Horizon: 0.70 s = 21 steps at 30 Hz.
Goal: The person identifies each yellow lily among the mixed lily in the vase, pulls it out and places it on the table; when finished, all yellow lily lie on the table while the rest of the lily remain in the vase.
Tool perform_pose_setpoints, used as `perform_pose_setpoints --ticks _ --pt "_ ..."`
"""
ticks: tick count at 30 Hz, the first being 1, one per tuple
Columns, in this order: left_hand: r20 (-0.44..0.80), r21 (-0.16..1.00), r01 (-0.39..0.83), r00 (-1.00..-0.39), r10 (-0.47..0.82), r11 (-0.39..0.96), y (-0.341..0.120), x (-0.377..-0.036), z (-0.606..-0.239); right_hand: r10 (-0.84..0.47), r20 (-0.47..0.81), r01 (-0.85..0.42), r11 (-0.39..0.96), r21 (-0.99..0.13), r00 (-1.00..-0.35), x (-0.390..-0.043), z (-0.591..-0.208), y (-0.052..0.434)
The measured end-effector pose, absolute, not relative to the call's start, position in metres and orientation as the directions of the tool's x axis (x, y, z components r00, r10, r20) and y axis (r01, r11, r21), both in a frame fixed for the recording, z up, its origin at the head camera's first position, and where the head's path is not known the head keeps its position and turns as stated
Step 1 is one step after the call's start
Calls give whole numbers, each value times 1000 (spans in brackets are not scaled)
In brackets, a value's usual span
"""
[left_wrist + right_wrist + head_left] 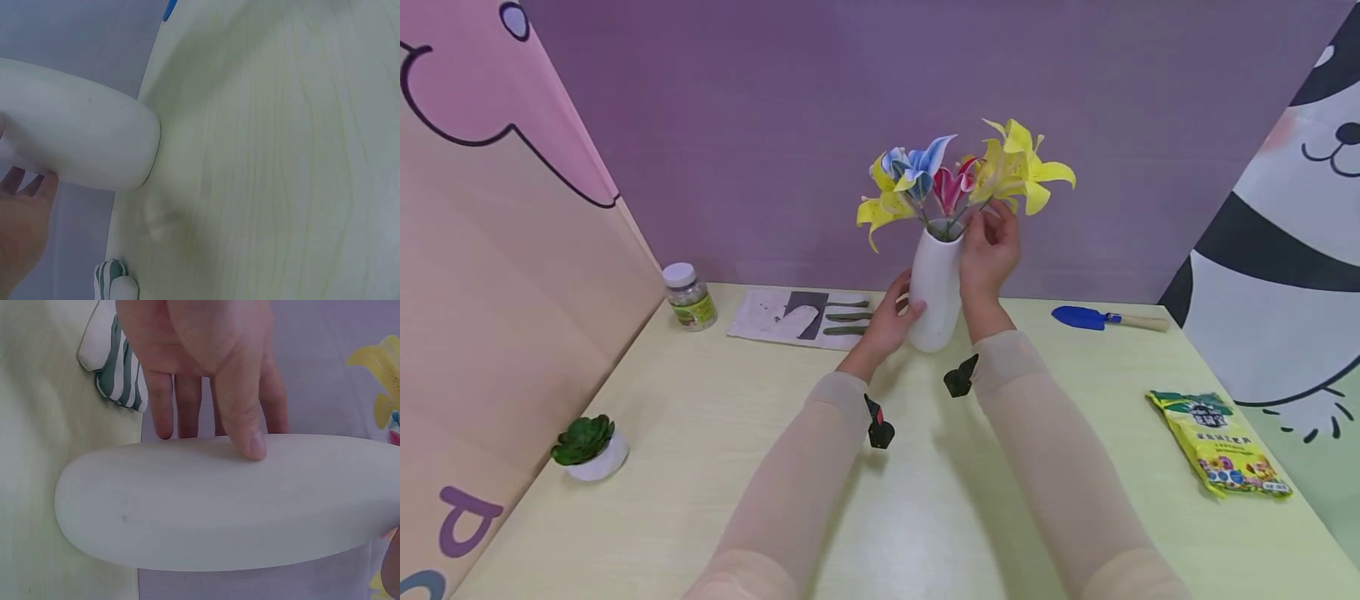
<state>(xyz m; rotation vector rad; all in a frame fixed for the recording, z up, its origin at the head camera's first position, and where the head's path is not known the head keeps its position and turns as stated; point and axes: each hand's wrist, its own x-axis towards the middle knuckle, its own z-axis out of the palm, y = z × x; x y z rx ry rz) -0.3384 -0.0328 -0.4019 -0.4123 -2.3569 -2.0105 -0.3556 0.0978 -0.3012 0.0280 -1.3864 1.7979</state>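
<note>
- Sheer beige sleeves come first in my head view, each arm carrying a small black wrist camera, and both reach over the pale wood table [700,500] toward its far middle.
- I have my left hand [891,317] wrapped round the lower body of the white vase [934,287], thumb in front and fingers behind; the right wrist view shows those fingers [187,406] lying against the smooth wall.
- I judge this grip should stay low and firm, since the vase is tall and narrow and looks easy to tip. It stands upright near the back of the table.
- My right hand [988,250] is up at the mouth of the vase, fingertips pinching at the stems just under a yellow paper lily [1022,167].
- I would move one stem at a time and lightly, because the blue and white flower [917,167] and the pink flower [951,187] crowd close and paper petals crease.
- Beyond the vase to the left lie a paper sheet with green stems [797,317] and a small jar [688,296]; a blue trowel [1086,317] lies to the right, well apart.
</note>
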Motion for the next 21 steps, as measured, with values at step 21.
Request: perform_pose_setpoints --ticks 21 --pt "206 966 231 -959 194 117 -29 -338 -403 625 280 -598 -381 -705 -728 -348 -271 121"
